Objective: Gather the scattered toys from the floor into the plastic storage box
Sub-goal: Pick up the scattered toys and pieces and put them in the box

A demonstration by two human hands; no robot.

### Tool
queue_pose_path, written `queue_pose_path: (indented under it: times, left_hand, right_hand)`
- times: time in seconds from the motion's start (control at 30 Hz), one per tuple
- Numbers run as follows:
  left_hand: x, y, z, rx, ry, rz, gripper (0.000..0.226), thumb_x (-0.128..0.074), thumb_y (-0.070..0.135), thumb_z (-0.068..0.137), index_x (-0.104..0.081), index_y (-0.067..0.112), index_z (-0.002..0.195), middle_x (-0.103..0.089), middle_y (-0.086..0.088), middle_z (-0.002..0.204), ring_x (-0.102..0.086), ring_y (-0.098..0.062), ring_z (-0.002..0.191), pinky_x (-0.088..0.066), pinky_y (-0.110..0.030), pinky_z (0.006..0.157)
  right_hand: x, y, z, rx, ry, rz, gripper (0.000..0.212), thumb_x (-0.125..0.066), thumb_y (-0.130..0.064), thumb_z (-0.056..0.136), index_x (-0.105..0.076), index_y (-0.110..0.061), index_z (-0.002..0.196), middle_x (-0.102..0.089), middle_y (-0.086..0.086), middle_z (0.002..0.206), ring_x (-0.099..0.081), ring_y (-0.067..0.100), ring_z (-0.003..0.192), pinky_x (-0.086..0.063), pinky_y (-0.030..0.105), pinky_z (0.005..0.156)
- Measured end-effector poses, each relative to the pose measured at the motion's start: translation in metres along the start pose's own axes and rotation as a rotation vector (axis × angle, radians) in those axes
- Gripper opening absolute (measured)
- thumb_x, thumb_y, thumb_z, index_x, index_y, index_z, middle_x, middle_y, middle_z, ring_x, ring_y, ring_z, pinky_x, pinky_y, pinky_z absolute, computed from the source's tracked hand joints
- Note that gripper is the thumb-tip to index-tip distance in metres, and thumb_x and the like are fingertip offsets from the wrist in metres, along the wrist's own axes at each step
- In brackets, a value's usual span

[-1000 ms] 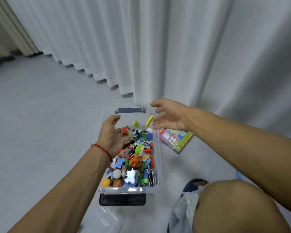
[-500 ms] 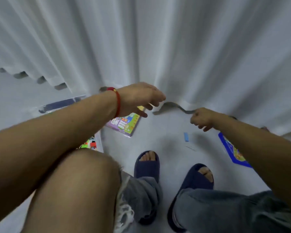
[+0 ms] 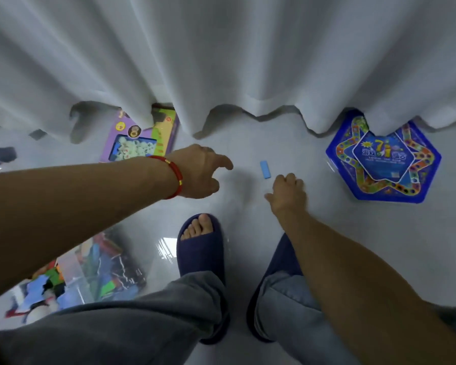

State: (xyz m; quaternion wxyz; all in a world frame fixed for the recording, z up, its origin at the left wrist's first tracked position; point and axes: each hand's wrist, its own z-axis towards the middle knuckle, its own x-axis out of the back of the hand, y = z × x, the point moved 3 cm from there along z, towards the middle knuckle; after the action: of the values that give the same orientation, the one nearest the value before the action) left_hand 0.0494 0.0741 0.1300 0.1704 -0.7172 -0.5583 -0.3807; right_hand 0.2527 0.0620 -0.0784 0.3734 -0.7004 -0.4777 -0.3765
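Block [image 3: 265, 169] just beyond right fingers [image 3: 290, 177]

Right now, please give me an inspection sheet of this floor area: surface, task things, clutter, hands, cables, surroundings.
Surface: pale glossy floor, light reflecting on it.
Job's things: small blue block lying loose; purple game box and blue hexagonal game box partly under the curtain; clear storage box lower left, holding coloured toys.
Clutter: nothing seen.
Hands: left hand above the floor, holding nothing; right hand just beside the block, fingers bent downward, not gripping it.
Cables: nothing seen.
Surroundings: white curtain; dark blue slippers.
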Motion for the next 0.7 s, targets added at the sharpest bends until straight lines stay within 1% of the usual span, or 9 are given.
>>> queue_pose_path:
  times: [0.07,0.17,0.23,0.3,0.43,0.5,0.57,0.63,0.7]
  left_hand:
    - [-0.010,-0.006,0.004,0.024,-0.038,-0.005,0.055,-0.054,0.028,0.095,-0.035,0.032,0.147,-0.048,-0.010,0.141,-0.048,-0.028,0.126,-0.046,-0.044,0.102]
    - [-0.015,-0.009,0.008,0.053,-0.047,0.008,0.055,-0.054,0.031,0.096,-0.034,0.027,0.147,-0.051,-0.012,0.136,-0.051,-0.028,0.121,-0.048,-0.042,0.098]
    - [-0.014,-0.009,0.010,0.061,-0.032,0.016,0.052,-0.053,0.031,0.097,-0.037,0.023,0.145,-0.054,-0.013,0.130,-0.053,-0.027,0.115,-0.050,-0.038,0.093]
    - [-0.014,-0.012,0.011,0.069,-0.027,-0.009,0.048,-0.052,0.030,0.097,-0.042,0.021,0.142,-0.057,-0.012,0.124,-0.055,-0.026,0.109,-0.048,-0.033,0.086]
    - [-0.017,-0.016,0.006,0.078,-0.040,-0.045,0.043,-0.051,0.029,0.097,-0.046,0.020,0.139,-0.058,-0.010,0.122,-0.055,-0.023,0.106,-0.045,-0.029,0.083]
    - [-0.020,-0.018,0.001,0.082,-0.059,-0.053,0.042,-0.052,0.029,0.097,-0.046,0.020,0.138,-0.059,-0.009,0.123,-0.055,-0.021,0.102,-0.046,-0.028,0.083]
    - [-0.019,-0.021,-0.003,0.105,-0.024,-0.083,0.042,-0.054,0.029,0.096,-0.048,0.020,0.136,-0.060,-0.008,0.124,-0.058,-0.021,0.102,-0.051,-0.031,0.087]
    - [-0.013,-0.026,-0.008,0.183,0.086,-0.182,0.038,-0.054,0.031,0.095,-0.051,0.020,0.131,-0.063,-0.007,0.122,-0.062,-0.023,0.097,-0.054,-0.035,0.086]
    - [-0.003,-0.030,-0.015,0.302,0.190,-0.339,0.036,-0.049,0.035,0.097,-0.052,0.015,0.127,-0.065,-0.010,0.114,-0.064,-0.025,0.089,-0.055,-0.037,0.083]
  right_hand:
    - [-0.010,0.004,-0.001,0.002,0.058,0.035,0.038,-0.065,-0.035,0.092,-0.053,-0.009,0.117,-0.051,0.012,0.119,-0.050,0.029,0.111,-0.049,0.041,0.087]
    - [-0.011,0.006,-0.001,0.087,0.131,0.247,0.013,-0.053,-0.008,0.098,-0.050,-0.003,0.110,-0.052,0.014,0.106,-0.054,0.026,0.096,-0.046,0.036,0.079]
    - [-0.001,-0.001,0.004,0.040,0.184,0.441,0.027,-0.046,0.005,0.094,-0.044,-0.003,0.120,-0.046,0.016,0.118,-0.053,0.030,0.098,-0.048,0.039,0.083]
    - [0.010,-0.019,0.017,0.020,0.210,0.555,0.046,-0.052,0.011,0.089,-0.039,-0.006,0.130,-0.041,0.016,0.129,-0.056,0.031,0.097,-0.051,0.041,0.082]
    - [0.002,-0.044,0.039,-0.023,0.052,0.424,0.038,-0.054,-0.016,0.099,-0.040,0.001,0.130,-0.040,0.021,0.133,-0.054,0.037,0.108,-0.045,0.040,0.086]
    - [-0.004,-0.048,0.033,-0.046,-0.006,0.394,0.031,-0.041,-0.016,0.103,-0.041,0.001,0.129,-0.043,0.022,0.132,-0.050,0.036,0.116,-0.040,0.040,0.087]
    - [-0.004,-0.058,0.015,-0.068,-0.029,0.411,0.031,-0.041,-0.020,0.104,-0.042,0.002,0.126,-0.050,0.019,0.125,-0.055,0.035,0.109,-0.040,0.036,0.079]
    - [0.002,-0.078,-0.008,-0.169,-0.107,0.650,0.039,-0.047,-0.027,0.101,-0.042,0.002,0.125,-0.058,0.014,0.112,-0.061,0.032,0.097,-0.047,0.036,0.076]
    - [0.019,-0.108,-0.032,-0.202,-0.267,0.938,0.044,-0.045,-0.032,0.096,-0.049,0.001,0.124,-0.065,0.013,0.104,-0.064,0.028,0.082,-0.053,0.035,0.068]
